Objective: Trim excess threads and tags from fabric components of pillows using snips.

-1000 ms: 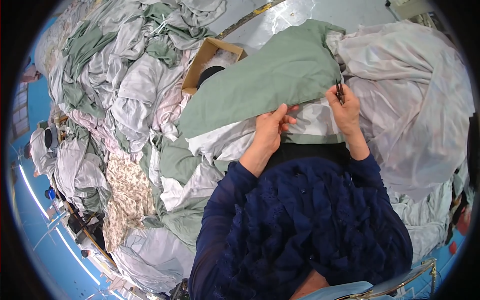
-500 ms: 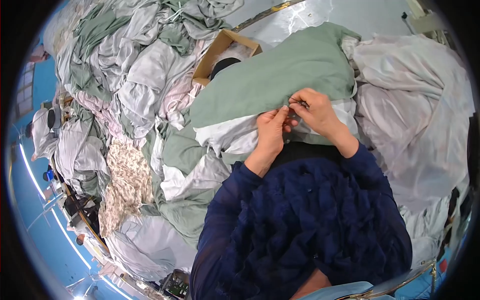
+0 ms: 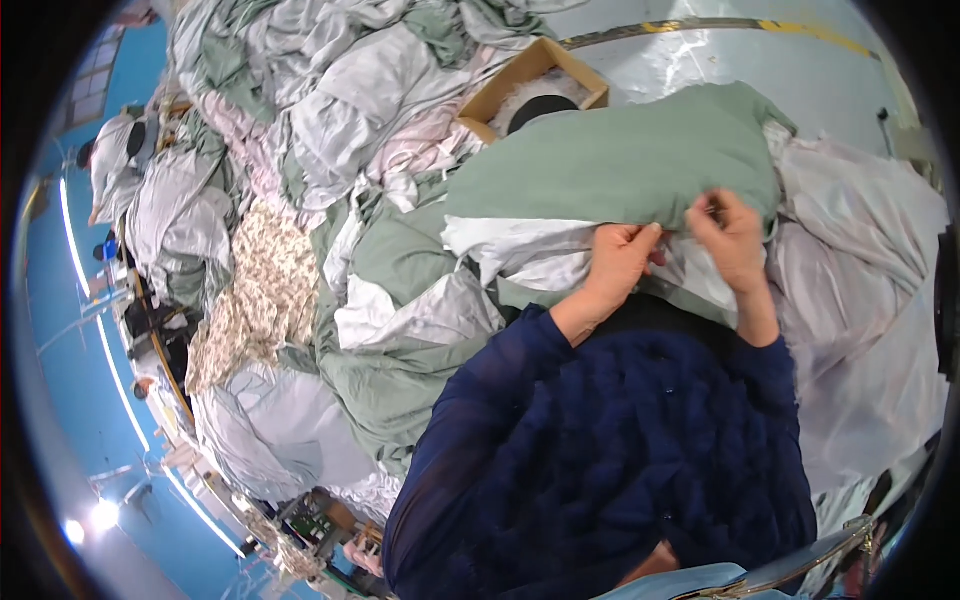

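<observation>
A sage-green cloth point(image 3: 610, 160) with a white layer point(image 3: 530, 245) beneath it lies across my lap and out in front of me. My left hand point(image 3: 618, 262) pinches the green cloth's near edge, thumb and fingertips pressed together. Off the cloth and to the right of that edge, my right hand point(image 3: 732, 240) is raised with its fingers curled in. Its fingertips are blurred. A small dark thing seems to sit between them, but I cannot make out its kind.
An open cardboard box point(image 3: 540, 80) holding clear plastic and a black round thing stands beyond the cloth. Heaped grey, green and pink fabric point(image 3: 350, 110) fills the left. A floral cloth point(image 3: 265, 275) hangs nearer. Pale shiny fabric point(image 3: 860, 290) bulges at the right.
My right hand has pulled away from my left, to the right, after both were together at the edge. My left still pinches it. The whole view has shifted and turned.
</observation>
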